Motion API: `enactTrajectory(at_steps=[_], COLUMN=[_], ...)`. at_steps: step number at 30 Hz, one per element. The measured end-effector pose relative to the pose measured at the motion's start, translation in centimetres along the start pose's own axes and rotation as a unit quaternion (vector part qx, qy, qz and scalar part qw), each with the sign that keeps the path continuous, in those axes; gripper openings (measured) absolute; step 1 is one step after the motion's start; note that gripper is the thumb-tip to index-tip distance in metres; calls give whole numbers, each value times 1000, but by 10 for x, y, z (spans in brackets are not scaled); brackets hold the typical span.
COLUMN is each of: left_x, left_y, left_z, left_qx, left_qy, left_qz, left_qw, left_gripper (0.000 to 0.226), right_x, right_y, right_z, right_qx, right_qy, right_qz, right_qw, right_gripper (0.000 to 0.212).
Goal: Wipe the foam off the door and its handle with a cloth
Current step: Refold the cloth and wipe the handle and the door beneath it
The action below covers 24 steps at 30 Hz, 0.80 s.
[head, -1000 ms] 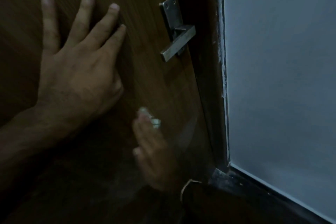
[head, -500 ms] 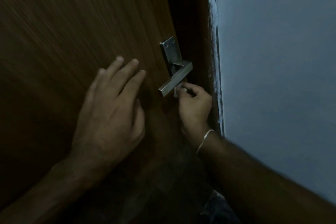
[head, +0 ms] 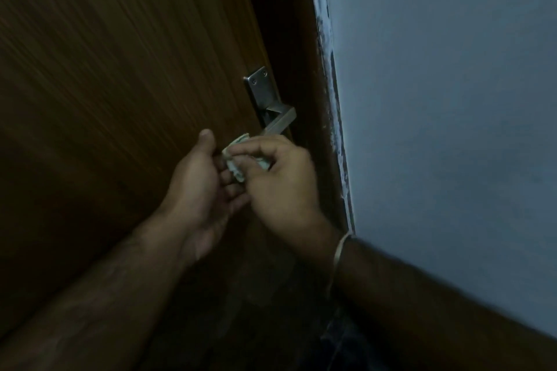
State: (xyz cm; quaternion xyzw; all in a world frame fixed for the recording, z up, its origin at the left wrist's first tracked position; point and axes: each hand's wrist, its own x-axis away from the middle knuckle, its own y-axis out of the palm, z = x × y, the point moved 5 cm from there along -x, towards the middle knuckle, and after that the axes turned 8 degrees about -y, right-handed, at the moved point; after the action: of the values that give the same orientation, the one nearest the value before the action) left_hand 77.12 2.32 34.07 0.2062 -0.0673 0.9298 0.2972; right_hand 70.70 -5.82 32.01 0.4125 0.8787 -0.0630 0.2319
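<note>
Pinched between the thumb and curled fingers of the right hand (head: 280,181) is a small, crumpled pale cloth (head: 236,159), held just below the free end of the door handle (head: 278,123). That grip is closed around the cloth, with the knuckles turned toward the camera. The left hand (head: 199,187) sits just beside it on the left, palm turned up and inward, thumb raised and fingers loosely bent, their tips meeting the underside of the cloth; whether they actually clasp the cloth cannot be told in the dim light. Both hands are close together in the middle of the scene, and the cloth appears to touch or nearly touch the handle's lower end. A thin bangle (head: 339,253) circles the right wrist. The handle is a square-edged metal lever, tilted down to the left, fixed to a narrow upright metal plate (head: 260,90) with two screws at its top. It is mounted near the right edge of a dark brown wooden door (head: 120,69) with fine vertical grain, which fills the left half of the view. To the right of the door runs a dark frame (head: 307,84), its far edge marked with rough whitish streaks. Beyond that, a plain pale blue-grey wall (head: 452,99) fills the right side. Both forearms reach in from the near bottom edge.
</note>
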Motion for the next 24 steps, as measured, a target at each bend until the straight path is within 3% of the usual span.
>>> enactTrajectory(at_steps=[3, 4, 6, 8, 11, 13, 15, 17, 18, 24], left_x=[2, 2, 1, -4, -9, -10, -11, -15, -17, -16], left_y=[-1, 2, 9, 15, 19, 20, 16, 12, 11, 13], left_z=[-1, 0, 3, 5, 8, 11, 13, 13, 13, 11], left_qx=[0, -7, -21, -44, -71, -79, -90, -100, -102, -67], left_qy=[-30, -24, -4, 23, 39, 32, 29, 35, 35, 25], left_qz=[7, 5, 8, 15, 17, 11, 15, 25, 28, 30], left_qw=[1000, 1000, 1000, 999, 997, 996, 995, 994, 994, 997], left_gripper=[65, 61, 51, 37, 23, 21, 14, 12, 13, 21], right_x=[-41, -61, -83, -82, -68, -76, -97, -109, -108, -110], right_y=[-54, -64, -50, -28, -13, -18, -35, -38, -29, -10], right_z=[-12, -17, -15, -9, -15, -22, -37, -49, -50, -40], right_qx=[45, 122, 307, 386, 355, 310, 255, 276, 303, 325], right_qy=[-20, -29, -43, -70, -90, -49, -50, -118, -139, -188], right_qz=[144, 130, -11, -107, -169, -182, -57, 59, 64, -45], right_qw=[988, 984, 951, 914, 915, 932, 964, 952, 941, 926], right_gripper=[19, 17, 14, 14, 7, 7, 10, 17, 21, 22])
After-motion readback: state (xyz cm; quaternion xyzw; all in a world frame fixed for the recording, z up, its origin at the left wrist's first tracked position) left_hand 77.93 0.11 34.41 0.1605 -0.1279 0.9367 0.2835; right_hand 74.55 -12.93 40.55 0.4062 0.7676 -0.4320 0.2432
